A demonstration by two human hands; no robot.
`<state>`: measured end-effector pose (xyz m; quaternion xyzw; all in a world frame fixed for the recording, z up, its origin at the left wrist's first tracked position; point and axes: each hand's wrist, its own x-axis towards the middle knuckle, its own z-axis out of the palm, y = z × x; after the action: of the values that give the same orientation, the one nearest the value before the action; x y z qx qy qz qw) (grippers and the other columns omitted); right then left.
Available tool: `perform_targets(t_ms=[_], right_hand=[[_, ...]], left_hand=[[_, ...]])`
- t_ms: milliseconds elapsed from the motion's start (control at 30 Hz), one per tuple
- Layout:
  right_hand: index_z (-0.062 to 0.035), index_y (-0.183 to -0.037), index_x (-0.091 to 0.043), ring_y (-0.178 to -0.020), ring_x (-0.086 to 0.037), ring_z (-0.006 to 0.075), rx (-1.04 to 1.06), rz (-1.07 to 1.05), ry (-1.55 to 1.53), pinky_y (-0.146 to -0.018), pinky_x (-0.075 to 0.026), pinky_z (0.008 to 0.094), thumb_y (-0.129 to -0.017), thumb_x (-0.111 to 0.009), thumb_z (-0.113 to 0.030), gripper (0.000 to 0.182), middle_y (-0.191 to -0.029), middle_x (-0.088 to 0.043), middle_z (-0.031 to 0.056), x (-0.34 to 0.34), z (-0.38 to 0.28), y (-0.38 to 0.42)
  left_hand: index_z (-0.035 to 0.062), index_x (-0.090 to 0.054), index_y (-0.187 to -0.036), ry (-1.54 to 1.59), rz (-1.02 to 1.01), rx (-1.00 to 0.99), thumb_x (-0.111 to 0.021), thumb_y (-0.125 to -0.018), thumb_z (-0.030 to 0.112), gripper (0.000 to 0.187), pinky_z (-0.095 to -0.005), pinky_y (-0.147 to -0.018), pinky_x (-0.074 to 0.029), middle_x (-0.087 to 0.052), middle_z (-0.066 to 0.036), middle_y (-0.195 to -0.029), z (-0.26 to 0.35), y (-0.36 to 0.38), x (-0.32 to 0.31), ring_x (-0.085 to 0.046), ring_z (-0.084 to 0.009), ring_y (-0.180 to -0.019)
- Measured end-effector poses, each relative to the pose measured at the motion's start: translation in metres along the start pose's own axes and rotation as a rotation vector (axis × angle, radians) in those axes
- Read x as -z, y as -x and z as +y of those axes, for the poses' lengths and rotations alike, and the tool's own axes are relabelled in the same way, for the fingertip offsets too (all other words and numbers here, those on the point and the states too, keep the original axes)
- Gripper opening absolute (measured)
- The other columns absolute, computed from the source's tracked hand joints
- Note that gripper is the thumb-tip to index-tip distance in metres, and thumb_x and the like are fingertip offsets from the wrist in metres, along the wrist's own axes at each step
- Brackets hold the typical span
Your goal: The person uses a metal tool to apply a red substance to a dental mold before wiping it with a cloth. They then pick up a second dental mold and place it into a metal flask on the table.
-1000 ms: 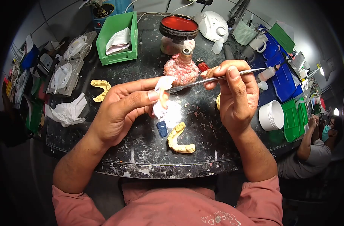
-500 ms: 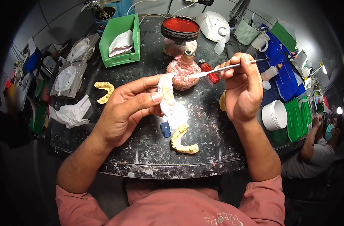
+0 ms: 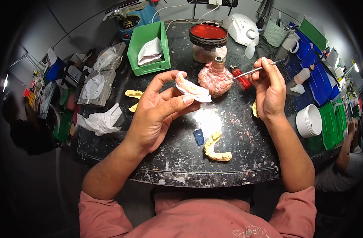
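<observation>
My left hand [image 3: 155, 113] pinches a cream dental cast [image 3: 184, 84] between thumb and fingers, a white tissue [image 3: 202, 96] tucked under and around it. In my right hand [image 3: 270, 93], a thin metal wax knife [image 3: 251, 72] is held like a pen. Its blade points left, with the tip overlapping the rounded spirit burner [image 3: 213, 84] crusted in pink wax. A red lighter [image 3: 241, 80] lies just behind the knife. Nearer to me on the bench are a U-shaped yellow dental cast [image 3: 215, 154] and a small dark blue pad [image 3: 199, 137].
Behind the burner stands a round pan of red wax [image 3: 208, 31]. A green bin [image 3: 149, 51] holds tissue at the back left. Crumpled tissue [image 3: 102, 121] and another cast [image 3: 133, 94] lie left; a white tub [image 3: 309, 121] stands right. A person [image 3: 344, 166] sits beyond it.
The whole view has shifted, so the bench appears further right. My left hand has tilted the cast from upright to nearly level. The knife has turned, its blade now looking thinner.
</observation>
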<state>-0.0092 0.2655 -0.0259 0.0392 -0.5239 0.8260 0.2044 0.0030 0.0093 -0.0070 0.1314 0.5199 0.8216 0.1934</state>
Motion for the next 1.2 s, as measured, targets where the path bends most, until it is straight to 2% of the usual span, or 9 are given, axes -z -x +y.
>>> perform_targets(t_ms=[200, 267, 400, 600, 733, 833, 933, 1133, 1200], right_hand=[[-0.0032, -0.093, -0.058, -0.071, -0.049, 0.0087, -0.024, -0.035, 0.037, -0.075, -0.047, 0.0287, -0.097, -0.051, -0.022, 0.021, -0.080, -0.051, 0.0010, 0.003, 0.001, 0.000], [-0.0030, -0.092, -0.059, -0.069, -0.056, 0.0103, -0.006, -0.027, 0.009, -0.072, -0.049, 0.0266, -0.097, -0.052, -0.021, 0.020, -0.076, -0.057, 0.0031, 0.003, 0.001, -0.001], [-0.0030, -0.094, -0.059, -0.071, -0.056, 0.0102, 0.051, 0.014, -0.011, -0.074, -0.051, 0.0278, -0.097, -0.051, -0.020, 0.019, -0.080, -0.058, 0.0035, 0.000, -0.002, -0.002], [-0.0020, -0.102, -0.059, -0.084, -0.063, 0.0128, 0.378, -0.023, 0.224, -0.081, -0.051, 0.0282, -0.100, -0.048, -0.019, 0.020, -0.095, -0.064, 0.0056, -0.012, -0.030, -0.022], [-0.0013, -0.101, -0.059, -0.084, -0.063, 0.0119, 0.553, -0.215, 0.417, -0.080, -0.049, 0.0250, -0.098, -0.052, -0.014, 0.015, -0.095, -0.064, 0.0059, -0.028, -0.036, -0.040], [0.0004, -0.098, -0.060, -0.083, -0.063, 0.0103, 0.547, -0.256, 0.509, -0.078, -0.050, 0.0242, -0.097, -0.053, -0.012, 0.014, -0.093, -0.062, 0.0046, -0.040, -0.036, -0.046], [0.0006, -0.098, -0.062, -0.082, -0.063, 0.0097, 0.540, -0.277, 0.548, -0.076, -0.051, 0.0239, -0.096, -0.055, -0.013, 0.015, -0.093, -0.062, 0.0037, -0.041, -0.032, -0.051], [0.0004, -0.098, -0.062, -0.082, -0.063, 0.0103, 0.523, -0.253, 0.570, -0.078, -0.050, 0.0241, -0.097, -0.054, -0.013, 0.016, -0.092, -0.063, 0.0042, -0.041, -0.033, -0.048], [0.0000, -0.097, -0.061, -0.080, -0.062, 0.0108, 0.474, -0.210, 0.435, -0.080, -0.049, 0.0251, -0.098, -0.052, -0.015, 0.017, -0.091, -0.063, 0.0042, -0.040, -0.034, -0.045]], left_hand=[[0.0047, -0.036, -0.130, 0.010, 0.031, -0.034, -0.066, -0.084, 0.005, 0.055, -0.0361, -0.092, -0.051, -0.059, -0.017, -0.113, -0.003, -0.001, 0.001, -0.061, -0.0236, -0.104], [0.0057, -0.040, -0.121, -0.004, 0.065, -0.102, -0.065, -0.085, -0.004, 0.045, -0.0312, -0.091, -0.051, -0.061, -0.016, -0.108, -0.004, -0.002, 0.002, -0.061, -0.0185, -0.104], [0.0048, -0.040, -0.118, -0.111, 0.115, -0.233, -0.066, -0.083, -0.006, 0.045, -0.0294, -0.091, -0.049, -0.061, -0.015, -0.107, -0.007, -0.003, 0.002, -0.060, -0.0170, -0.103], [0.0040, -0.041, -0.115, -0.052, 0.101, -0.232, -0.067, -0.082, -0.006, 0.043, -0.0286, -0.092, -0.048, -0.061, -0.015, -0.107, -0.006, -0.002, 0.001, -0.060, -0.0166, -0.103], [0.0028, -0.043, -0.112, -0.050, 0.109, -0.195, -0.067, -0.083, -0.005, 0.039, -0.0276, -0.090, -0.050, -0.064, -0.016, -0.104, -0.005, -0.002, 0.001, -0.062, -0.0170, -0.099], [0.0020, -0.045, -0.109, -0.074, 0.113, -0.160, -0.067, -0.084, -0.004, 0.034, -0.0264, -0.087, -0.051, -0.065, -0.016, -0.101, -0.005, -0.002, 0.002, -0.064, -0.0169, -0.096], [0.0022, -0.047, -0.108, -0.111, 0.101, -0.248, -0.065, -0.085, -0.003, 0.030, -0.0325, -0.082, -0.057, -0.066, -0.020, -0.102, -0.008, -0.002, 0.003, -0.067, -0.0231, -0.093], [0.0021, -0.049, -0.104, -0.182, 0.090, -0.279, -0.066, -0.083, -0.008, 0.029, -0.0260, -0.088, -0.052, -0.066, -0.012, -0.100, -0.006, 0.001, 0.001, -0.063, -0.0141, -0.097], [0.0024, -0.050, -0.101, -0.222, 0.060, -0.307, -0.066, -0.081, -0.010, 0.028, -0.0262, -0.089, -0.051, -0.065, -0.010, -0.100, -0.006, 0.002, 0.002, -0.063, -0.0135, -0.098]])
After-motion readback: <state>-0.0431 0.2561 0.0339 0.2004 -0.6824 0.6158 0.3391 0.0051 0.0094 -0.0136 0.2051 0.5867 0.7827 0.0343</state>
